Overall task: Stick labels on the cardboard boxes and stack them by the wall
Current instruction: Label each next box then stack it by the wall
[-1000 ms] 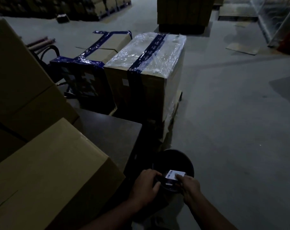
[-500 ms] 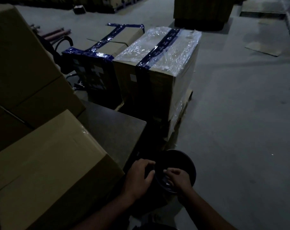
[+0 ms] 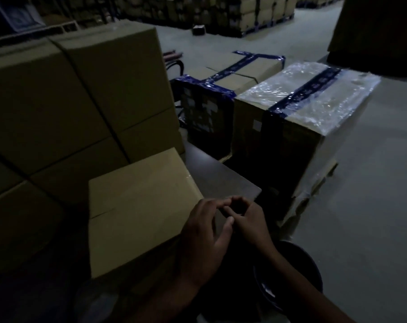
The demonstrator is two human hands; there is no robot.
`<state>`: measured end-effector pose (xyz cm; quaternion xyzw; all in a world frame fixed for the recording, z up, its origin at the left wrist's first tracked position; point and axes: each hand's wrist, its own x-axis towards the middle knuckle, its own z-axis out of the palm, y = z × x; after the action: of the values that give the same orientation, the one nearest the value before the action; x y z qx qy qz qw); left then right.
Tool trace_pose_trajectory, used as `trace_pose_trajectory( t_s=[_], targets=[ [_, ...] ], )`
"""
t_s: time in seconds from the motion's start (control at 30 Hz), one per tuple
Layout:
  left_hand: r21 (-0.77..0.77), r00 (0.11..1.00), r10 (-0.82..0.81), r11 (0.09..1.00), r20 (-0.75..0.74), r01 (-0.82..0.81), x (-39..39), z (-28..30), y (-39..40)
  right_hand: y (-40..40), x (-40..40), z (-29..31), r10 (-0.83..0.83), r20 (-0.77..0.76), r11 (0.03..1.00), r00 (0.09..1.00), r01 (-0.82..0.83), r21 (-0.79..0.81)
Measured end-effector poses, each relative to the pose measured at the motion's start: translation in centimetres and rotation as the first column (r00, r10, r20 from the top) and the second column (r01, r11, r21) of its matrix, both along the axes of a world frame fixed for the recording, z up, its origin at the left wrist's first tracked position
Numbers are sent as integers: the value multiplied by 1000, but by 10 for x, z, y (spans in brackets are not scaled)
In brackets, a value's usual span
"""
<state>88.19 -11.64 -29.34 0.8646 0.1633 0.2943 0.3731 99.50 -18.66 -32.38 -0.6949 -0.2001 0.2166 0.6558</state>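
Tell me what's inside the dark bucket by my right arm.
Inside the dark bucket, only a small pale scrap shows near the bottom. The right forearm covers much of the opening, and the rest is too dark to read.

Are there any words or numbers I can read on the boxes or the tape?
None can be read.
Dark blue tape across the plastic-wrapped cardboard box: pale printed marks, too blurred to read.
Small white patch on that box's dark front: too small to read.
Pale patches on the blue-taped cardboard box behind it: too dim to read.
Plain cardboard box nearest the hands: no print shows.

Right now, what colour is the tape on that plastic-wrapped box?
Dark blue tape, running across the plastic-wrapped box; head view.
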Motion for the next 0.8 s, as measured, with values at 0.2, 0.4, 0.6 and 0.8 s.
trace_pose_trajectory(
  t_s=[0.2,0.4,0.6,0.8],
  targets=[
    [3,958,285,959,18,-285,-43,8,44,39,-24,5,81,169,989,982,-58,-137],
    [75,824,543,840,-162,-538,-103,-19,107,57,-42,3,120,230,965,966,-59,-255],
    [-172,750,537,757,-387,-631,-140,-25,129,64,-58,2,104,180,953,978,-46,-300],
    [-391,824,497,726,-272,-566,-179,-18,121,63,-97,12,90,241,953,966,-14,-303]
  ],
)
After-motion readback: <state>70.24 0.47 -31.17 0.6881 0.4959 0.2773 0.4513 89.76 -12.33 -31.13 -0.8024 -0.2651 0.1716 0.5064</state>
